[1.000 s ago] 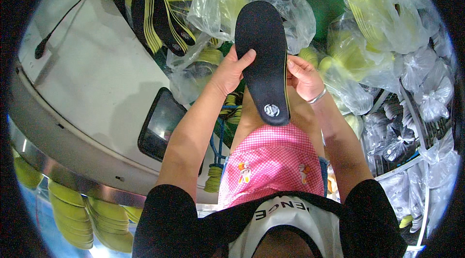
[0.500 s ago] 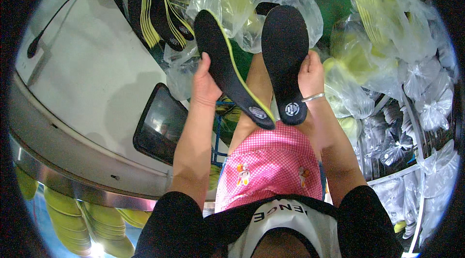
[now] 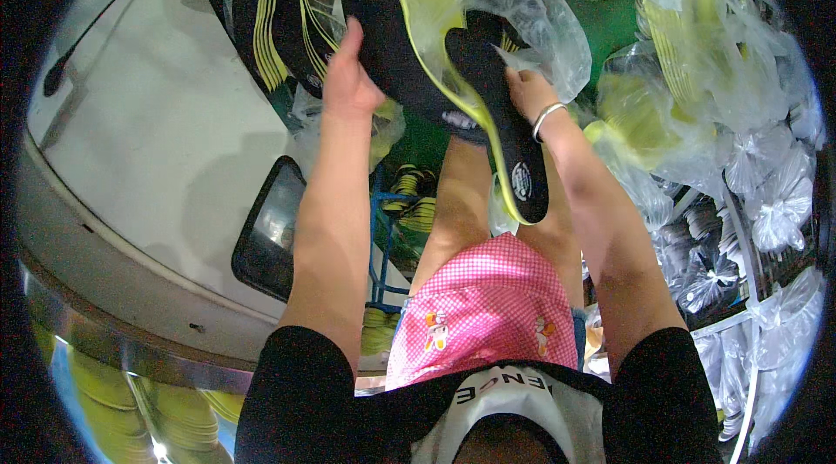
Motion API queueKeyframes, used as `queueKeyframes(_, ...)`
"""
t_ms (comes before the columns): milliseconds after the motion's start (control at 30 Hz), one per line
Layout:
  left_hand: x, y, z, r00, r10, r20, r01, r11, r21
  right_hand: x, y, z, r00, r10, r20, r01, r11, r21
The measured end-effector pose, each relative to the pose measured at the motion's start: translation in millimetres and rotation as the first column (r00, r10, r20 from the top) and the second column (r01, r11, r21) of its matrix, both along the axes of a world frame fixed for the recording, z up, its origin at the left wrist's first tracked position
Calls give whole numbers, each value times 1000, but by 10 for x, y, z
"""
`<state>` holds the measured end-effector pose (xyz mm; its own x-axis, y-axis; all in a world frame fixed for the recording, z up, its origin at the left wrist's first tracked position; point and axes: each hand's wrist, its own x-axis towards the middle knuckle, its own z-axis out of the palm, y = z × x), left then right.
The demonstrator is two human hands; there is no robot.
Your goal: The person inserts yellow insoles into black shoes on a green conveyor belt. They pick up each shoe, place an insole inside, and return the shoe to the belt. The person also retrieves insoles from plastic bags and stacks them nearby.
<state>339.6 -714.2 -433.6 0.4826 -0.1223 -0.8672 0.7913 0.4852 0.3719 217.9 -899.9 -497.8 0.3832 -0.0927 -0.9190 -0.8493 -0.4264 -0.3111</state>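
My left hand grips a black insole with a yellow-green edge, thumb along its outer side and the other fingers hidden behind it. A second black insole, with a round pale print at its heel, hangs tilted in front of my lap. My right hand is closed at this insole's right edge. A pale, thin corner shows at its fingertips; I cannot tell whether it is plastic film. The left insole's heel lies close beside the second insole.
Black insoles with yellow edges stand stacked at the upper left beside a white table. A dark-framed flat object rests on that table. Clear plastic bags of yellow-green insoles fill the far and right sides. A metal rack stands at right.
The left hand and its insole have moved up and slightly left. My right hand has shifted left and a little up, and its insole has turned, showing its yellow-green edge.
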Motion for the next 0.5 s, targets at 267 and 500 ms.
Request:
queueKeyframes(267, 811, -75, 522, 993, -12, 120, 103, 594, -798, 791, -241, -703, 711, -484, 510, 555, 831, 16)
queueKeyframes(500, 861, 69, 637, 999, 32, 29, 9, 506, -863, 1308, -579, -702, 881, 382, 281, -202, 838, -507)
